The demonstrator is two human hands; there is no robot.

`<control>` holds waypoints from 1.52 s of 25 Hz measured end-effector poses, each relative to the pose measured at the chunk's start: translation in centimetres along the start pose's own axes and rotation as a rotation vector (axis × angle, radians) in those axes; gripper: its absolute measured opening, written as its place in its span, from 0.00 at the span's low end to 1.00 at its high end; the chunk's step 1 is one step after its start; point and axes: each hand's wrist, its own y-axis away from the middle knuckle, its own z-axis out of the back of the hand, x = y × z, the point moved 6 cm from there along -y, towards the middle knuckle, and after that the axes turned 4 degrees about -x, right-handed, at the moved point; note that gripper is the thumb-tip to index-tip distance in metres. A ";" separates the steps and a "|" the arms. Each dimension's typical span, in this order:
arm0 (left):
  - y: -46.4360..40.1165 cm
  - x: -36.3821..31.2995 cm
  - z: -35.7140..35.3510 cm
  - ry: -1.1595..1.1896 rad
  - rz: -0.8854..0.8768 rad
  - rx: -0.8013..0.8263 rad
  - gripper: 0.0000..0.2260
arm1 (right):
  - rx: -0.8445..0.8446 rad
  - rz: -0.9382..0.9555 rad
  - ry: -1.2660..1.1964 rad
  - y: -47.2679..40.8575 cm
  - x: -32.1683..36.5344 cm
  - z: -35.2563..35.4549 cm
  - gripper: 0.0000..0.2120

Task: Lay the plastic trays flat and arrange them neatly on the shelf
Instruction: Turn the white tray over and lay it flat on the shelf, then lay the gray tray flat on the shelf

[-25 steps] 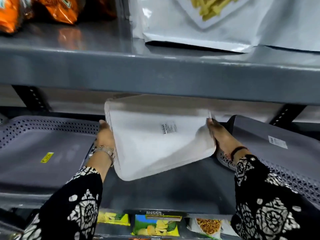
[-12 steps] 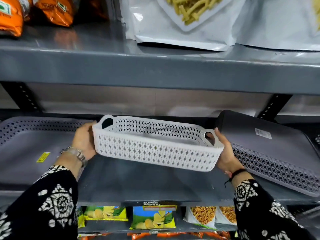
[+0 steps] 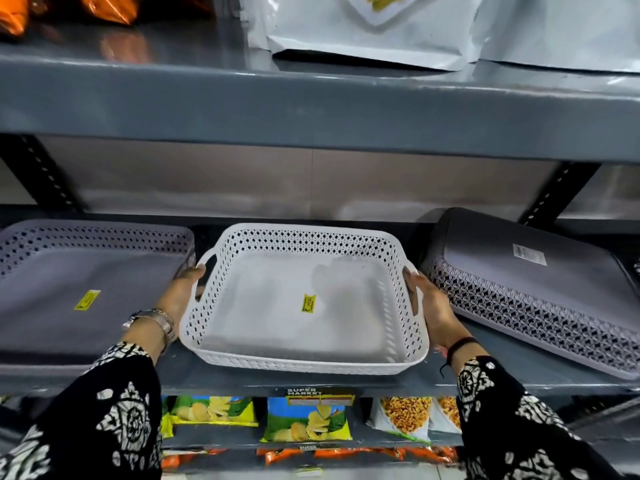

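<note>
Head camera looks down at two arms in black sleeves with a white pattern. Nearest, below the fingers, a lower shelf carries snack packets in yellow, green and white, and a small sign sits on the shelf edge above them.

Just past the sleeves, the left hand wears a metal watch on the wrist and the right hand wears a dark band. Between the two hands is the white tray, upright with its open side up, its bottom flat on the grey shelf. The left fingers are curled around the left handle of this tray, and the right fingers are closed on the right handle, so both hands grip the white tray. A yellow sticker lies on the tray floor, between the two sets of fingers.

To the left of the left fingers, just beside them, a grey tray lies flat, also open side up. To the right of the right fingers a second grey tray is upside down and tilted, its far side raised, with a white label on its bottom.

Farther, above the fingers, the upper shelf holds orange packets at the left and white bags at the right.
</note>
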 end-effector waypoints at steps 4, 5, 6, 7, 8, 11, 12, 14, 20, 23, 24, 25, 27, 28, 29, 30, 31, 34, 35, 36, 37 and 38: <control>0.1 -1.0 -0.3 -0.297 -0.122 -0.060 0.21 | -0.001 0.042 0.064 0.2 0.5 -0.5 0.18; 0.2 -1.6 -0.5 -0.409 -0.167 -0.125 0.23 | -0.030 0.069 0.077 0.3 0.9 -0.2 0.19; 0.8 -2.7 -0.9 -0.514 -0.235 -0.206 0.24 | -0.064 0.100 0.071 0.4 1.6 0.1 0.21; 1.7 -4.3 -1.8 -0.614 -0.335 -0.287 0.24 | -0.080 0.132 0.052 0.7 2.5 0.4 0.22; 2.8 -5.9 -3.3 -0.695 -0.440 -0.319 0.23 | -0.083 0.163 0.041 1.1 3.5 0.8 0.23; 6.1 -9.0 -10.5 -0.729 -0.642 -0.204 0.21 | -0.121 0.269 0.035 2.3 7.0 4.4 0.23; 7.0 -9.3 -13.0 -0.714 -0.675 -0.151 0.20 | -0.149 0.287 0.028 2.4 7.8 6.2 0.23; 8.9 -8.7 -18.3 -0.698 -0.688 -0.016 0.20 | -0.258 0.306 0.076 2.9 8.8 11.1 0.23; 11.0 -4.4 -34.2 -0.645 -0.553 0.297 0.23 | -0.699 0.359 0.513 4.2 12.0 26.7 0.19; 10.0 -2.7 -38.7 -0.749 -0.454 0.263 0.25 | -0.669 0.224 0.611 2.5 11.9 31.7 0.18; 9.5 -2.4 -39.5 -0.798 -0.429 0.244 0.26 | -0.636 0.156 0.591 1.7 11.2 33.0 0.19; 9.0 -2.1 -39.9 -0.830 -0.412 0.217 0.26 | -0.597 0.100 0.540 1.0 10.6 33.7 0.20; 7.5 -1.9 -39.6 -0.853 -0.383 0.163 0.27 | -0.539 0.035 0.430 0.0 9.6 34.3 0.23; 6.6 -1.6 -39.4 -0.850 -0.361 0.152 0.27 | -0.518 0.032 0.421 -0.4 9.4 34.4 0.24; 6.0 -1.2 -39.2 -0.843 -0.331 0.162 0.28 | -0.501 0.028 0.438 -0.6 9.5 34.3 0.25; 5.9 -0.8 -39.2 -0.824 -0.289 0.173 0.28 | -0.489 0.025 0.465 -0.7 9.6 34.3 0.25; 5.8 -0.3 -39.3 -0.804 -0.261 0.178 0.28 | -0.488 0.013 0.506 -0.9 9.6 34.3 0.25; 6.6 0.0 -39.2 -0.794 -0.227 0.085 0.27 | -0.532 0.034 0.557 -1.3 9.8 34.5 0.21; 6.7 -0.2 -39.0 -0.798 -0.224 0.063 0.28 | -0.548 0.097 0.494 -1.4 10.1 34.4 0.19; 7.1 -0.7 -38.5 -0.735 -0.230 0.046 0.29 | -0.537 0.178 0.399 -1.3 10.6 34.1 0.18; 7.7 -1.4 -38.1 -0.617 -0.268 0.026 0.30 | -0.495 0.266 0.296 -1.4 11.4 33.7 0.16; 8.3 -2.1 -37.7 -0.412 -0.294 0.023 0.31 | -0.439 0.347 0.205 -1.3 12.3 33.3 0.16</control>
